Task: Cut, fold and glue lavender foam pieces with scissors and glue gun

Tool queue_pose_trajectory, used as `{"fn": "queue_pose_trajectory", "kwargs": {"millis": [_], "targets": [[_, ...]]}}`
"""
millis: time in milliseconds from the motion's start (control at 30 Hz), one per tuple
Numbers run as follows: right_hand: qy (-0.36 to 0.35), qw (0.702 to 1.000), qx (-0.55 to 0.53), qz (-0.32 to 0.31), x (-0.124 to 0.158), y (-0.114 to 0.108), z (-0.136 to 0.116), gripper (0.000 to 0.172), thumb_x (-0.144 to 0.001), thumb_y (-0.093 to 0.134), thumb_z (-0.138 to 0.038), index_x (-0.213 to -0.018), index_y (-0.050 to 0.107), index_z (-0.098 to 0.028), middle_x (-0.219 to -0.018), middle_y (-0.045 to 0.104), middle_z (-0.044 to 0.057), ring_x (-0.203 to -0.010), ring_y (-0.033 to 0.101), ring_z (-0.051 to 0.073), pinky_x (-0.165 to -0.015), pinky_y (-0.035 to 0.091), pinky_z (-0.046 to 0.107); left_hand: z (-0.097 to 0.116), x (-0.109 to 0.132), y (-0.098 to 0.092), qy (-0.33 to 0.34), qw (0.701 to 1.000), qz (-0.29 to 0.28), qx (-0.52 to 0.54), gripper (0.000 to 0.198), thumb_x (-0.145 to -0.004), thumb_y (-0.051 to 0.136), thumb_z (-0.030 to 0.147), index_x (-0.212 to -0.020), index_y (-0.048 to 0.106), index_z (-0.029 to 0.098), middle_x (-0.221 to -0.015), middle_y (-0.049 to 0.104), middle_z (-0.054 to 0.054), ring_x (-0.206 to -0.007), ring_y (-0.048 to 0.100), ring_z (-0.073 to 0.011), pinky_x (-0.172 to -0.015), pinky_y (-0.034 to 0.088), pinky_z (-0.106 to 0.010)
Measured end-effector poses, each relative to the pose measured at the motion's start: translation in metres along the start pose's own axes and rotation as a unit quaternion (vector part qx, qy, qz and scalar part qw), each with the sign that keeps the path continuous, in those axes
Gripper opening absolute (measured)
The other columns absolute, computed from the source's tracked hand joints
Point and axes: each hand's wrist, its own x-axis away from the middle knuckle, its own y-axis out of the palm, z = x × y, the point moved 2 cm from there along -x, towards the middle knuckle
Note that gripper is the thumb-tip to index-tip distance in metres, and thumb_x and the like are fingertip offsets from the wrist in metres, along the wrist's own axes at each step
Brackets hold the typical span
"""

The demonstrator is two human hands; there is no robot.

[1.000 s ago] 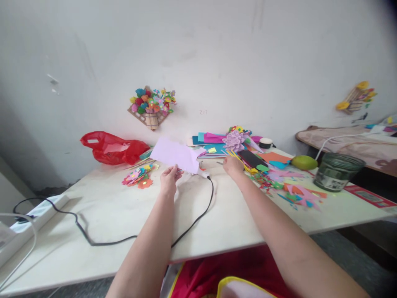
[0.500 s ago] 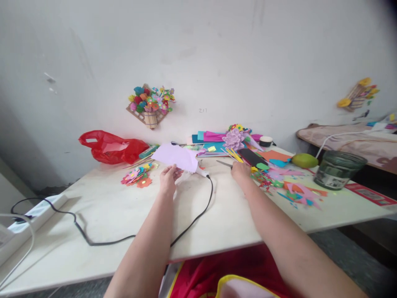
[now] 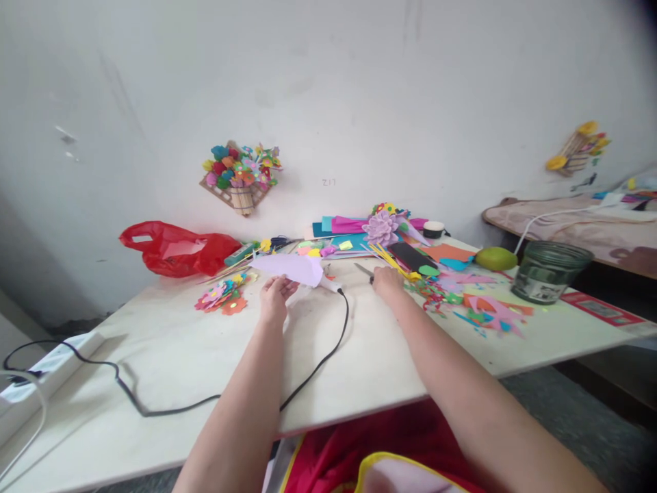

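Tabletop: left hand pinches lilac sheet, right hand grips scissors.

A pale, faintly scuffed wall rises behind a whitish surface; a patterned beige cover lies at the far right; dark grey floor shows below; the light is soft.

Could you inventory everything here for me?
Thin sheet: one, lilac, centre
Metal blade: one, grey, centre
Corded tool: one, white, centre
Plastic bag: one, red, left
Flower cutouts: several, multicoloured, left
Power strip: one, white, left
Petalled flower: one, lilac, rear
Rectangular slab: one, black, right
Oval fruit: one, green, right
Glass jar: one, green, right
Cut scraps: many, multicoloured, right
Flower bouquets: two, multicoloured, wall
Table: one, whitish, beneath
Left hand: one, holding sheet
Right hand: one, by blade
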Motion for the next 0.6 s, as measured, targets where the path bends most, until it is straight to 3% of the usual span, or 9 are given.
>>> {"fn": "queue_pose_trajectory", "kwargs": {"millis": [300, 600], "targets": [[-0.053, 0.999, 0.01, -0.008, 0.017, -0.011, -0.026, 0.027, -0.078, 0.044, -0.008, -0.098, 0.062, -0.011, -0.096, 0.063, 0.017, -0.099, 0.053, 0.027, -0.073, 0.041, 0.032, 0.001, 0.003, 0.003, 0.017, 0.999, -0.011, -0.025, 0.032, -0.053, 0.073, 0.036, -0.066, 0.055, 0.014, -0.056, 0.056, 0.001, -0.058, 0.06, -0.0111, -0.063, 0.049, -0.025], [-0.067, 0.997, -0.021, -0.025, 0.019, -0.011, -0.034, 0.026, -0.077, 0.048, -0.013, -0.1, 0.059, -0.015, -0.096, 0.063, 0.015, -0.091, 0.06, 0.024, -0.072, 0.042, 0.031, 0.004, 0.003, 0.001, 0.017, 1.0, 0.016, -0.018, 0.027, -0.054, 0.071, 0.03, -0.067, 0.052, 0.015, -0.059, 0.061, -0.001, -0.06, 0.063, -0.014, -0.06, 0.05, -0.025]]}}
